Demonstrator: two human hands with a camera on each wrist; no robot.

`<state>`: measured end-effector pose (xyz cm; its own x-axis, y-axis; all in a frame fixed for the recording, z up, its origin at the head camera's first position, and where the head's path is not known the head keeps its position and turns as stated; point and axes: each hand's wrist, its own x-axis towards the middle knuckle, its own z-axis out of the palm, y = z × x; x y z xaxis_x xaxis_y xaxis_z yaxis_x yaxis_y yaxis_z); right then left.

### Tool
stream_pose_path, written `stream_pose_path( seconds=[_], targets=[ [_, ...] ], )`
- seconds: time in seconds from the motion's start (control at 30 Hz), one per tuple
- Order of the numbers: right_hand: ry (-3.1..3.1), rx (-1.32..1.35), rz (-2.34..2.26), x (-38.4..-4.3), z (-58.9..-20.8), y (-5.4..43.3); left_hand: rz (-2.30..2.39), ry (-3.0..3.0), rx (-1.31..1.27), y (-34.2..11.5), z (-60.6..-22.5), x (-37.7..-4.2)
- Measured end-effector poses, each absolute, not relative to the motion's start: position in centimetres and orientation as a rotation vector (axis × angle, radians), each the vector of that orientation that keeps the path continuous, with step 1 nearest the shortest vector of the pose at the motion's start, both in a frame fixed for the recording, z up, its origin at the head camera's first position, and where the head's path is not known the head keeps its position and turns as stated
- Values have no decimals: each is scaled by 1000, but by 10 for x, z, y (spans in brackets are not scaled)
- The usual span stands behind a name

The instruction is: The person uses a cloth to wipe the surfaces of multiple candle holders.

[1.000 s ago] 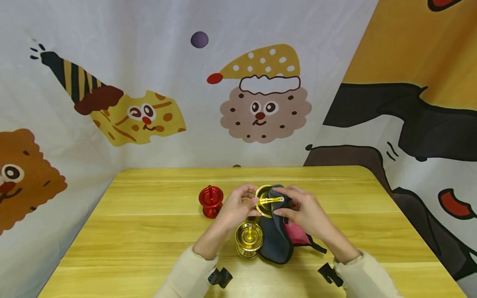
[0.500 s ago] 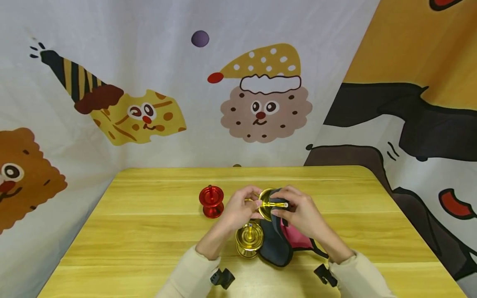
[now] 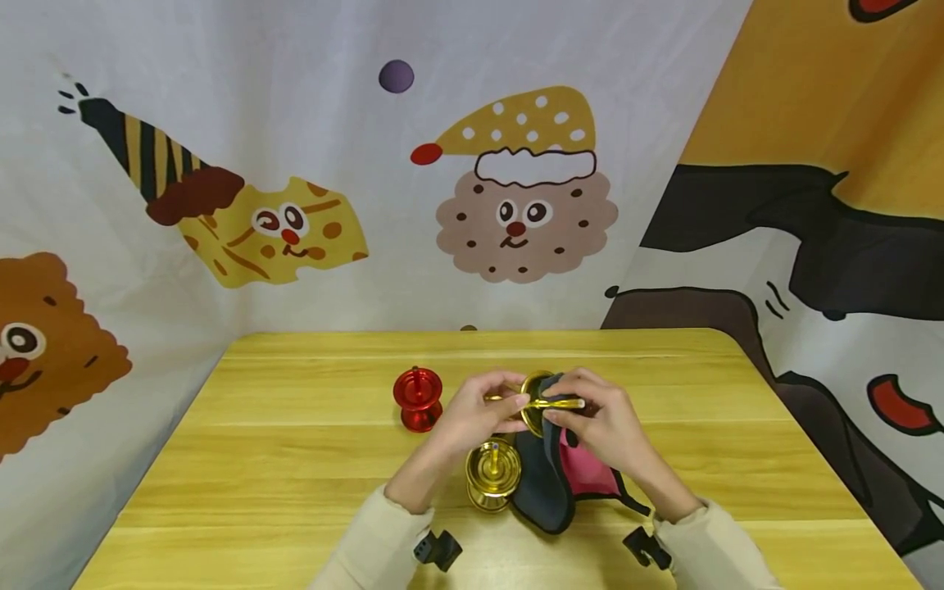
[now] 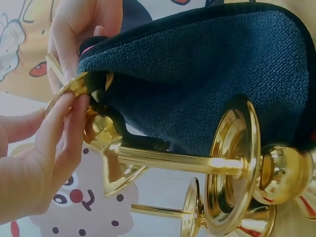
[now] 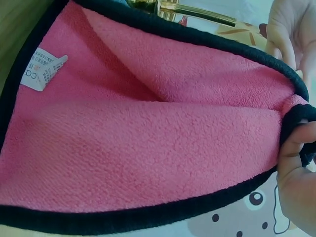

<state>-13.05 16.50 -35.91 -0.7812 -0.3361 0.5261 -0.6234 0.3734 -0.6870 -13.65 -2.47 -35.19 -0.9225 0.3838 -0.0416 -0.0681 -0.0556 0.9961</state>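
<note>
A gold candle holder (image 3: 559, 404) is tipped on its side above the table, its spike pointing right. My left hand (image 3: 472, 416) grips it by the stem and dish, with the thumb on the near side. My right hand (image 3: 608, 422) pinches a folded cloth (image 3: 538, 492) and presses it into the dish, around the spike. One face of the cloth is dark grey; the other, pink with a black edge, fills the right wrist view (image 5: 148, 133). Some right fingertips are hidden behind the cloth. A second gold candle holder (image 3: 492, 474) stands upright just below my left hand.
To the left of my hands, a red candle holder (image 3: 418, 397) stands upright on the wooden table (image 3: 295, 459). The cloth's lower part drapes beside the second gold holder. Behind the table hangs a printed curtain (image 3: 324, 303). A white label (image 5: 43, 69) is sewn to the cloth.
The held candle holder has shifted a little to the right and turned, its spike now more sideways. The cloth has moved slightly with my right hand. Both standing holders have stayed put.
</note>
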Motion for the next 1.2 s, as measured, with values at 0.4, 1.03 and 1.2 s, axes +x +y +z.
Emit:
stream_pose_path(
  seconds=[0.4,1.03,1.2],
  targets=[
    [-2406,794,1673,-128,-344,176,2042,1910,287,-31,-355,-136],
    [-2553,967,1598,-133,-346,176,2055,1921,272,-29,-350,-134],
    [-2560,966,1533,-133,-351,171,2033,1965,273,-26,-350,-133]
  ],
)
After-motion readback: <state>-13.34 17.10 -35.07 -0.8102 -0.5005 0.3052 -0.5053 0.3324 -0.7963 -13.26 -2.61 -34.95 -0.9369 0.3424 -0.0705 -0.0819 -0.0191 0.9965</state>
